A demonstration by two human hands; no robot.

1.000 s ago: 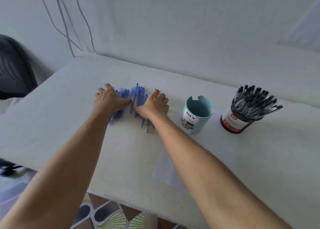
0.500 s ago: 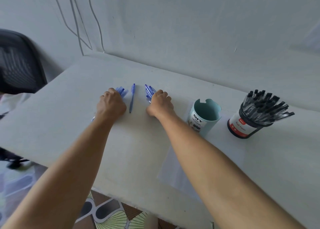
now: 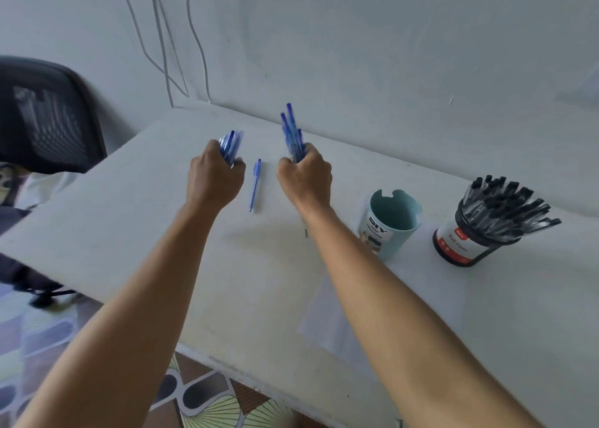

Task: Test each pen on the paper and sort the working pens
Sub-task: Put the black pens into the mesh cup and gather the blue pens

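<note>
Blue plastic, probably light, stiff and slippery: the left bunch (image 3: 230, 145) is clenched in the left hand (image 3: 214, 178). One loose pen (image 3: 255, 184) lies on the table (image 3: 129, 233) between the hands, touching neither; pinch it mid-barrel. The right hand (image 3: 304, 178) clenches the right bunch (image 3: 291, 133), ends upward. The paper (image 3: 327, 324) lies nearer, rightward.

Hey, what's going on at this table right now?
A person is gathering blue pens. The left hand grips one bundle of blue pens and the right hand grips another bundle, both held above the white table. A single blue pen lies on the table between the hands. To the right stand a teal cup with no pens showing in it and a black tub packed with black-capped pens. A paper sheet lies near the front edge.
</note>
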